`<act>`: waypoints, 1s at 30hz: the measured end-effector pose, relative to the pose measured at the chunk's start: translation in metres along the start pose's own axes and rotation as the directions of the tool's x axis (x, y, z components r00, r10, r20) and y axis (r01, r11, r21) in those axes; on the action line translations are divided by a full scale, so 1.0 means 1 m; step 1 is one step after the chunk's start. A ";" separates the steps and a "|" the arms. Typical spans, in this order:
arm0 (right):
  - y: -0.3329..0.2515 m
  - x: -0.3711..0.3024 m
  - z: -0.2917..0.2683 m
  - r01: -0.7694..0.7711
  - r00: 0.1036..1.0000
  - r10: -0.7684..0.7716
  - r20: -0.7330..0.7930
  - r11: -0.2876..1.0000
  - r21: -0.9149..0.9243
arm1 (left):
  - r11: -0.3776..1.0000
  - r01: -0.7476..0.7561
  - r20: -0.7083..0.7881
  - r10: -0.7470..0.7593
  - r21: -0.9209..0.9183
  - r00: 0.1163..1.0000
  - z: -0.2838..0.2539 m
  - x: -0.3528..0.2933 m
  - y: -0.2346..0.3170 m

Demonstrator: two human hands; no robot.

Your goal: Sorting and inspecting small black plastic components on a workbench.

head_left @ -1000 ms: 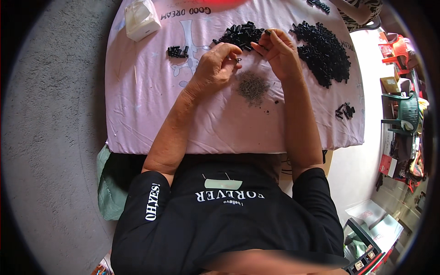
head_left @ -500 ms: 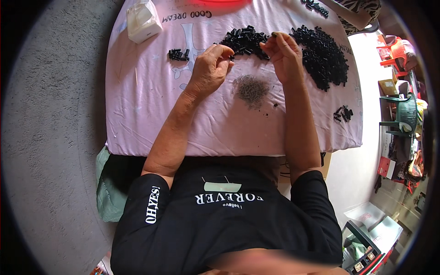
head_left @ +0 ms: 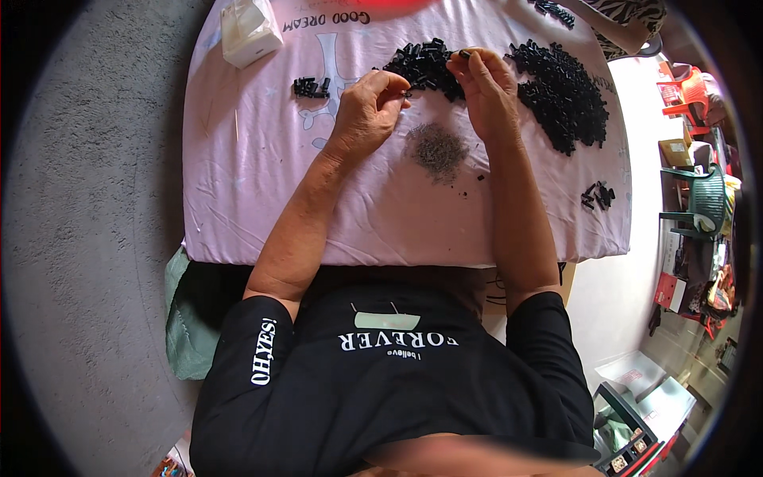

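Note:
Over the pink cloth, my left hand (head_left: 370, 110) is closed in a pinch at the left edge of a heap of small black plastic pieces (head_left: 425, 65). Something tiny and dark shows at its fingertips, too small to name. My right hand (head_left: 488, 89), raised at the heap's right side, grips a small black plastic piece (head_left: 464, 54) between thumb and fingers. Between my wrists lies a loose pile of tiny grey-brown parts (head_left: 439, 153), their kind too small to tell. A larger heap of black pieces (head_left: 560, 99) spreads to the right of my right hand.
A small black cluster (head_left: 311, 87) lies left, another (head_left: 598, 195) near the right edge. A white box (head_left: 251, 36) stands at the far left, thin sticks (head_left: 236, 129) below it. Another person's arm (head_left: 616, 30) reaches the far right corner. Green chair (head_left: 699, 195) beyond.
My right hand has shifted slightly left and away from me, still pinching the black piece. My left hand stays nearly in place, its fingertips a little further right.

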State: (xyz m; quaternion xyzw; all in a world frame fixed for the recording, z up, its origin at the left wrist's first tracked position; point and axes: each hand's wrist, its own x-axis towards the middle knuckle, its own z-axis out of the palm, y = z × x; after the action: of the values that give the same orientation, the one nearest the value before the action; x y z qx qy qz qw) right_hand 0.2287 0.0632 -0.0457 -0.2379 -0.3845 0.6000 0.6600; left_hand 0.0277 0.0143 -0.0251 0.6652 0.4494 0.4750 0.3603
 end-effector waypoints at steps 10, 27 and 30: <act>-0.011 -0.012 0.011 -0.199 0.978 0.202 0.041 0.977 -0.083 | 0.977 -0.025 0.040 0.017 0.213 0.999 -0.003 -0.002 0.004; -0.008 -0.019 0.021 -0.340 0.915 0.399 0.061 0.842 -0.419 | 1.000 -0.028 -0.001 0.028 0.001 1.000 -0.004 -0.003 0.002; -0.012 -0.020 0.025 -0.320 0.905 0.417 0.082 0.795 -0.515 | 1.000 -0.010 0.001 0.010 -0.012 1.000 -0.004 -0.003 0.002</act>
State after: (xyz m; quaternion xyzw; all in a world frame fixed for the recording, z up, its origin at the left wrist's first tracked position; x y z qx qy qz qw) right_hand 0.2164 0.0381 -0.0262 -0.4090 -0.5313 0.6199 0.4076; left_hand 0.0242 0.0111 -0.0235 0.6656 0.4432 0.4791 0.3620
